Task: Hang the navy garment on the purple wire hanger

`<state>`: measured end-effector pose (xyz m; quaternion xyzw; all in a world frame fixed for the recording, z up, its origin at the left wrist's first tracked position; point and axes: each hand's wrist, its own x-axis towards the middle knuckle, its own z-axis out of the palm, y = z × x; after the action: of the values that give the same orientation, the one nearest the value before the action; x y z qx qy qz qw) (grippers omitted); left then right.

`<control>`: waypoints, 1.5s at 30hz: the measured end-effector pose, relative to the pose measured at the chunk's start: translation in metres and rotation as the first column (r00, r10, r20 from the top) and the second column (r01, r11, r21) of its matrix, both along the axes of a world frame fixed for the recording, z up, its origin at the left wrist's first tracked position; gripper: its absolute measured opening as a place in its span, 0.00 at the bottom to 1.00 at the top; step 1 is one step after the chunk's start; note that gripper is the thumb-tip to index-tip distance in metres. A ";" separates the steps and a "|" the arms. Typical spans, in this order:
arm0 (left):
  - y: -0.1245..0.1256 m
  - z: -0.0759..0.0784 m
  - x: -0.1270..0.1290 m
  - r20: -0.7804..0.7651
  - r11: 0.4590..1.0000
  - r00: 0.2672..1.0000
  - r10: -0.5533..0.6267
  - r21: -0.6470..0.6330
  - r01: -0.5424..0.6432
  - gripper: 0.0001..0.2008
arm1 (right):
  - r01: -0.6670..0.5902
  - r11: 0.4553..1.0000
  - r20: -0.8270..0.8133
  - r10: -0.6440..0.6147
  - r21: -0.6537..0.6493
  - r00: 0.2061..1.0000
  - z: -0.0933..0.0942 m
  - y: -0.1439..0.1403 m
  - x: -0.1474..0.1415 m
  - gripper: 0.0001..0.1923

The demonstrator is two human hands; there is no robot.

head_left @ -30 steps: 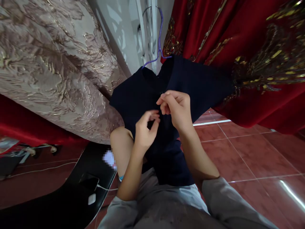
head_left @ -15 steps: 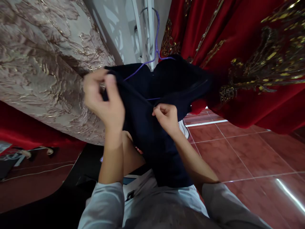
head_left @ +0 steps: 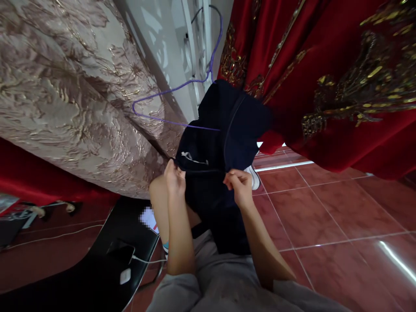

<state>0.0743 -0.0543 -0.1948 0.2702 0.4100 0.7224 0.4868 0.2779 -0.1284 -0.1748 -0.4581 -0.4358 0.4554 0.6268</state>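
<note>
A dark navy garment point(head_left: 208, 190) hangs partly from a purple wire hanger point(head_left: 170, 91). The hanger's left arm is bare, while its right side runs into the cloth. My left hand point(head_left: 176, 178) pinches one end of the garment's open edge. At the other end of that stretch of edge, my right hand point(head_left: 239, 186) grips the cloth between thumb and fingers. Between the hands the edge is drawn nearly straight, and a small whitish label point(head_left: 191, 158) shows inside. The garment's lower part hangs down over my lap.
Textured pinkish-gold cloth point(head_left: 81, 86) hangs at left; red cloth with gold trim point(head_left: 292, 86) hangs at right. A white metal stand point(head_left: 207, 39) holds the hanger. A black bench point(head_left: 94, 264) carries a phone point(head_left: 121, 253) with a cable and a small white case point(head_left: 125, 276).
The garment's left side has come off the hanger arm. My left hand has moved down and right with the edge; my right hand has lowered slightly. The label has come into view.
</note>
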 end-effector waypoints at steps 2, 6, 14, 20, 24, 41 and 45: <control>-0.017 0.007 0.018 -0.007 0.999 0.999 -0.034 0.015 0.034 0.13 | 0.148 0.988 -0.060 -0.146 0.036 0.988 -0.001 -0.003 0.005 0.17; -0.040 0.048 0.050 -0.378 0.966 0.920 -0.104 0.182 0.184 0.10 | 0.148 0.955 0.062 -0.169 0.258 0.984 0.023 -0.001 0.001 0.11; -0.051 0.108 0.079 -0.846 0.735 0.530 -0.049 0.329 0.593 0.09 | -0.121 0.986 0.042 0.117 0.112 0.992 0.018 -0.014 0.000 0.28; -0.025 0.074 0.075 -0.870 0.593 0.371 -0.324 0.119 0.796 0.31 | -0.305 0.951 0.189 0.310 -0.055 0.932 0.045 -0.024 0.029 0.17; -0.017 0.055 0.074 -0.939 0.521 0.090 -0.331 -0.103 0.847 0.31 | -0.327 0.944 0.394 0.285 0.042 0.874 0.058 -0.028 0.056 0.15; -0.006 0.100 -0.076 -0.924 0.835 -0.286 -0.253 -0.358 0.418 0.10 | -0.150 0.943 0.438 0.005 0.296 0.899 0.073 0.121 0.016 0.21; -0.019 0.098 -0.102 -0.889 0.834 -0.337 -0.309 -0.424 0.353 0.10 | -0.120 0.964 0.466 -0.004 0.236 0.885 0.044 0.148 0.008 0.20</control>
<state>-0.0279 -0.0732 -0.0973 0.8333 0.5204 0.0749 0.1705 0.2855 0.0196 -0.1305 -0.4544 -0.6415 0.2911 0.5453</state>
